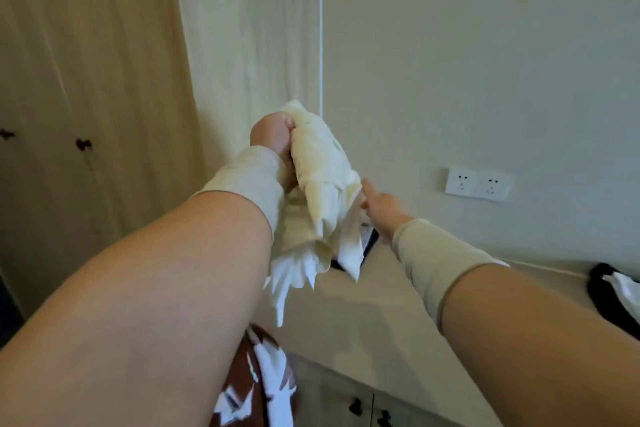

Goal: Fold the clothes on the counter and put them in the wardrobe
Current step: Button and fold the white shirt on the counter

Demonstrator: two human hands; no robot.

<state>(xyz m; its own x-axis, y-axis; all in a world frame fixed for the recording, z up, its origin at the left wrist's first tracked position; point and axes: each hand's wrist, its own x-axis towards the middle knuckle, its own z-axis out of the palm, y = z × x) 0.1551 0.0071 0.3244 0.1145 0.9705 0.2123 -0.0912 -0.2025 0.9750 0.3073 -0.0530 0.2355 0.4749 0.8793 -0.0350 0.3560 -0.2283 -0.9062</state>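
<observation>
Near left: brown-and-white patterned garment (266, 388) hangs off the pale counter (381, 305). Above it, left hand (273, 142) clamps the bunched cream-and-white cloth garment (322, 191); right hand (379, 206) pinches its right edge. Advice: shake it open, find corners, lay flat.

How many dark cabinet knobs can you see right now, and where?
4. Two knobs sit on the wardrobe doors at left. Two more sit on the cabinet doors under the counter at bottom. The arms may hide others.

left hand (272, 135) grips cream garment (322, 180) aloft; right hand (379, 206) pinches its edge; counter (381, 305) below
</observation>
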